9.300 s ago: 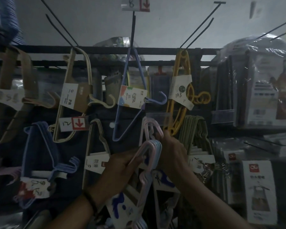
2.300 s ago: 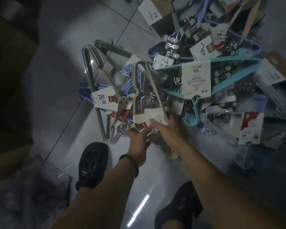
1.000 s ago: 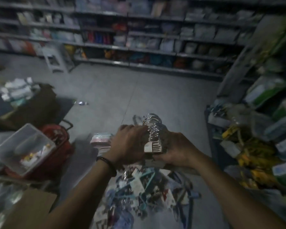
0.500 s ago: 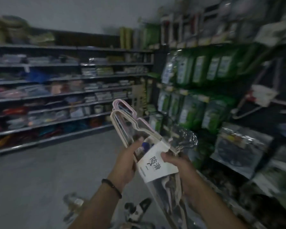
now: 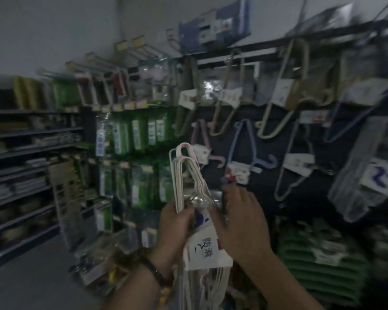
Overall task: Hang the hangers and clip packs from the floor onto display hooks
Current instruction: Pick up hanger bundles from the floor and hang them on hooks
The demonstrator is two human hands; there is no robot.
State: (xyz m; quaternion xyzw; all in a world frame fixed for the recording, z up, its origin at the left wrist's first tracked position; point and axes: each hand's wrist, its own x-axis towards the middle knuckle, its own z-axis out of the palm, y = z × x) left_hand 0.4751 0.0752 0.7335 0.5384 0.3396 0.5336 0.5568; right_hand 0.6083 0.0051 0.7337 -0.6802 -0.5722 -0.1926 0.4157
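I hold a pack of pale pink and white hangers (image 5: 184, 175) upright at chest height, its white paper label (image 5: 205, 249) facing me. My left hand (image 5: 175, 224) grips the bundle from the left, just below the shoulders. My right hand (image 5: 242, 220) holds the right side of the pack above the label, fingers curled round it. The hanger hooks are hidden low between my hands. Ahead stands the dark display wall (image 5: 267, 121) with other hanger packs hung on hooks: beige ones (image 5: 276, 104) in the upper row, a blue one (image 5: 251, 148) lower.
Green packaged goods (image 5: 141, 135) hang left of the hanger wall. Shelving with stock (image 5: 20, 166) runs along the far left. Stacked green items (image 5: 323, 260) lie low on the right. Grey floor (image 5: 31, 283) shows at the lower left. The picture is blurred by head motion.
My view has swung right from the aisle shelves toward the hanger wall. The pack stays in both hands and has come upright, closer to the display.
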